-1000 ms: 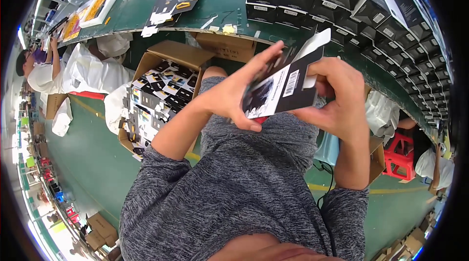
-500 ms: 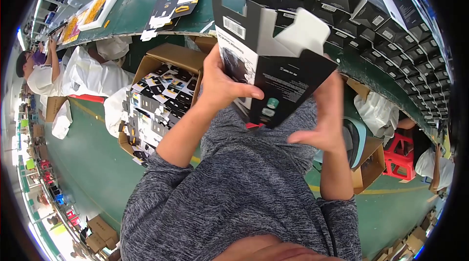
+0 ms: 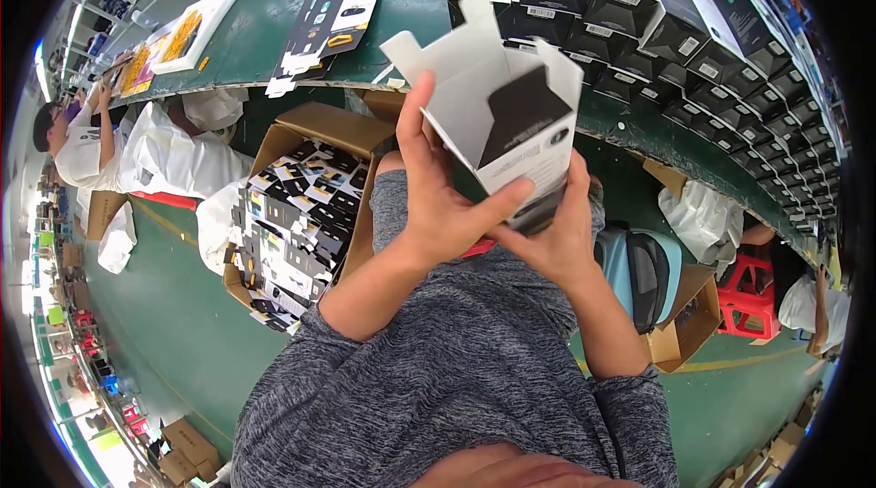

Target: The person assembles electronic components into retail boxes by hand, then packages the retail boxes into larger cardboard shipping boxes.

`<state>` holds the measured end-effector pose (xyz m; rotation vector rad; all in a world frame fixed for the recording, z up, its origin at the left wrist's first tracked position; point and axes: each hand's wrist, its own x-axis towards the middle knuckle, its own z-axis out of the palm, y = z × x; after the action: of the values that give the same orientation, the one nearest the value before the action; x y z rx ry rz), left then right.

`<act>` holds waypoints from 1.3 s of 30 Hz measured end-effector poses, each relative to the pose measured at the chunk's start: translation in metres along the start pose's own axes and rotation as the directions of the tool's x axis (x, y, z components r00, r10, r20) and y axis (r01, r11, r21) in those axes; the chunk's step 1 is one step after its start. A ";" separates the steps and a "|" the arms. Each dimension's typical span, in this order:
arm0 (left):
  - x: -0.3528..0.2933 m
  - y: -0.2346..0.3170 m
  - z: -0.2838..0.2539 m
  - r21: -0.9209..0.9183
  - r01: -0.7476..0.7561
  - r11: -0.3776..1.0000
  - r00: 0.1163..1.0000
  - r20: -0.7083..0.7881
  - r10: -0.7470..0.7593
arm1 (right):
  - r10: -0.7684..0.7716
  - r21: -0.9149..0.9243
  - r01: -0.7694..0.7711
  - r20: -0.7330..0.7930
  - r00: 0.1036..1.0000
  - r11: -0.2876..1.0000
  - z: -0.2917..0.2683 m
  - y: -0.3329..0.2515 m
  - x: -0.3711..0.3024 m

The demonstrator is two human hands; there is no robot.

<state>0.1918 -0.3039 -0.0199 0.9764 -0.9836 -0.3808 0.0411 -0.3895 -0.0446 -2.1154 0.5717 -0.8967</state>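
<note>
Between both hands, above my lap, I hold a black and white carton [image 3: 525, 159] tilted, its upper end open with white-lined flaps standing up. My left hand [image 3: 443, 187] grips it along the left side, thumb across the near face and fingers up behind. Around the lower right edge closes my right hand [image 3: 558, 237], its thumb near the left thumb. The carton's bottom is partly hidden by the hands. Past it on the green bench, finished-looking black and white boxes [image 3: 557, 18] stand in packed rows. Flat unfolded cartons [image 3: 328, 22] lie on the bench to the left.
A brown cardboard box [image 3: 360, 127] full of flat printed cartons stands at my left. On my right are a light blue bag [image 3: 671, 273], another cardboard box [image 3: 698, 324] and a red stool [image 3: 750, 301]. A white tray of yellow pieces [image 3: 192, 31] lies far left, near a seated person [image 3: 91, 155].
The carton has turned, now showing its open white inside and a lighter face. My right hand, apart from it and blurred before, has closed on its lower right side.
</note>
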 end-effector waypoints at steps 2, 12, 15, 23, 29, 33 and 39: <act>0.004 -0.005 -0.009 -0.055 -0.001 0.998 0.990 0.143 0.009 | -0.064 0.141 0.052 0.079 0.995 0.989 -0.011 0.005 0.006; 0.012 0.007 -0.011 -0.051 -0.144 0.988 0.920 0.361 0.153 | -0.524 0.538 0.524 -0.170 0.834 0.660 -0.040 -0.012 0.065; 0.017 0.020 -0.013 0.012 -0.140 0.990 0.894 0.432 0.121 | -0.484 0.414 0.451 -0.029 0.874 0.791 -0.057 -0.019 0.061; 0.025 0.037 -0.005 0.016 -0.280 0.960 0.851 0.466 0.241 | -0.539 0.542 0.525 -0.150 0.829 0.656 -0.040 -0.014 0.048; 0.036 0.059 0.001 0.259 -0.485 0.836 0.714 0.669 0.207 | -0.481 0.530 0.519 -0.223 0.848 0.670 -0.035 -0.015 0.029; 0.029 0.069 0.008 0.299 -0.463 0.834 0.729 0.663 0.167 | -0.399 0.549 0.438 -0.197 0.895 0.712 -0.037 -0.025 0.022; 0.023 0.069 0.017 0.374 -0.517 0.770 0.754 0.625 0.202 | -0.384 0.460 0.450 -0.235 0.893 0.766 -0.035 -0.027 0.019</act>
<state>0.1806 -0.2906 0.0529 1.1480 -1.8664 -0.0260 0.0305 -0.4015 0.0009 -1.7221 -0.1020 -1.2790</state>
